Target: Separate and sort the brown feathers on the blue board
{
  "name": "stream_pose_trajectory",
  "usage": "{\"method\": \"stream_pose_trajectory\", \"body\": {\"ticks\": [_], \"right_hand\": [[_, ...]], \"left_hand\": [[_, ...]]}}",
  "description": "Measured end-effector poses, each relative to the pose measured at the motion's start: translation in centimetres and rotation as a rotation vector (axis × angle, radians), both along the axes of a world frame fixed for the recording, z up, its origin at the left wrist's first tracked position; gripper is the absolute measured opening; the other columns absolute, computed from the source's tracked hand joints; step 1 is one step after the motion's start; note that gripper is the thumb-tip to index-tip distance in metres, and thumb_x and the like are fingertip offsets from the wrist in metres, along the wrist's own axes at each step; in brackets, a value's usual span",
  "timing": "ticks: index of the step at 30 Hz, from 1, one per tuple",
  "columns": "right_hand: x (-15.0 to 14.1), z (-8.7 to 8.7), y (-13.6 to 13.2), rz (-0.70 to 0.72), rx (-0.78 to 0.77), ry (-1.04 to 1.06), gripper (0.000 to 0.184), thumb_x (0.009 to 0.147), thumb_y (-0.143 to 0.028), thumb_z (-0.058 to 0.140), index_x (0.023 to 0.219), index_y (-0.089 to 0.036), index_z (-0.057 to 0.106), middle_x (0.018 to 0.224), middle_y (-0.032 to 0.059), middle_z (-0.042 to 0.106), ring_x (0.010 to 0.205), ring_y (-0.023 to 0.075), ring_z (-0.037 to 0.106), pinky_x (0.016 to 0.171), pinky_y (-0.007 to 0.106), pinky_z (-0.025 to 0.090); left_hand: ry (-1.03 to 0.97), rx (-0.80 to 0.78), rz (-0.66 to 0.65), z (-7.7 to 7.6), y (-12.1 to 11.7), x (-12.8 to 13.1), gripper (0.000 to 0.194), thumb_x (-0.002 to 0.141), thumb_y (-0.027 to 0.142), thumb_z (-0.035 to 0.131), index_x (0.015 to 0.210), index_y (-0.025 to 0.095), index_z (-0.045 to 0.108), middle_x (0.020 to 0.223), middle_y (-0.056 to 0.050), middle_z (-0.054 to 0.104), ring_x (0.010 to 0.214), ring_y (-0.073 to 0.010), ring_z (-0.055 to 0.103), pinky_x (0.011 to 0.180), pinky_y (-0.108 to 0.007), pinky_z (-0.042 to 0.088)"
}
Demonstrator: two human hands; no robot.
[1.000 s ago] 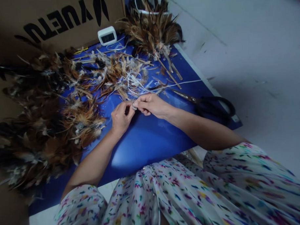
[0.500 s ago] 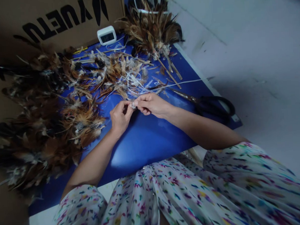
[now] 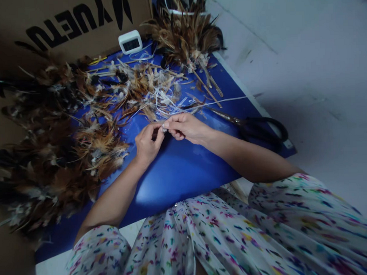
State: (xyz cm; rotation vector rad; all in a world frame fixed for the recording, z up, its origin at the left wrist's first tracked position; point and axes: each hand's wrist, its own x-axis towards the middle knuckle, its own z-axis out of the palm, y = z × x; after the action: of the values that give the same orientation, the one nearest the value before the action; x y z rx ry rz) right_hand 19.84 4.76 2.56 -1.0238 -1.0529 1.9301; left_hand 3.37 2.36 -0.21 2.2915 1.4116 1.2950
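My left hand (image 3: pixel 148 142) and my right hand (image 3: pixel 187 128) meet over the blue tabletop (image 3: pixel 178 169), fingertips pinched together. Between them is a small whitish piece (image 3: pixel 164 129), mostly covered by the fingers; its kind I cannot make out. Both hands are closed on it. Just beyond the fingers lies a tangle of white plastic strips (image 3: pixel 164 100), and one long strip runs off to the right. Loose brown feathers (image 3: pixel 142 80) are spread behind the strips. Large scissors (image 3: pixel 252 127) with black handles lie to the right of my right forearm.
Bunches of brown and black feathers (image 3: pixel 51 154) cover the left side. A feather bundle on sticks (image 3: pixel 186 37) stands at the back right. A white digital clock (image 3: pixel 130 42) sits before a cardboard box (image 3: pixel 77 29). Thin sticks (image 3: pixel 207 88) lie near the table's right edge.
My hands stay almost in the same place, with only a slight shift of the left fingers around the small whitish piece. Nothing else has visibly moved.
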Motion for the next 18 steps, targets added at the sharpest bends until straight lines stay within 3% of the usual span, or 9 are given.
{"method": "stream_pose_trajectory", "body": {"ticks": [10,18], "right_hand": [[-0.09,-0.13,-0.10,-0.019,0.001,0.000,0.024,0.082,-0.013,0.064,0.061,-0.013,0.053,0.045,-0.0059,0.047,0.036,0.0014,0.037,0.033,0.014,0.024],[-0.25,0.03,-0.22,-0.012,-0.035,0.003,0.023,0.082,-0.009,0.060,0.061,-0.013,0.052,0.044,-0.0060,0.047,0.035,0.0015,0.036,0.033,0.014,0.023]], "left_hand": [[0.145,0.115,-0.014,-0.32,0.40,-0.18,0.011,0.090,0.021,0.052,0.091,0.017,0.062,0.087,-0.006,0.072,0.083,-0.0140,0.069,0.075,-0.025,0.054],[0.175,0.171,-0.031,-0.48,0.52,-0.39,0.012,0.089,0.017,0.050,0.088,0.017,0.062,0.083,-0.005,0.071,0.080,-0.0135,0.068,0.077,-0.026,0.053]]}}
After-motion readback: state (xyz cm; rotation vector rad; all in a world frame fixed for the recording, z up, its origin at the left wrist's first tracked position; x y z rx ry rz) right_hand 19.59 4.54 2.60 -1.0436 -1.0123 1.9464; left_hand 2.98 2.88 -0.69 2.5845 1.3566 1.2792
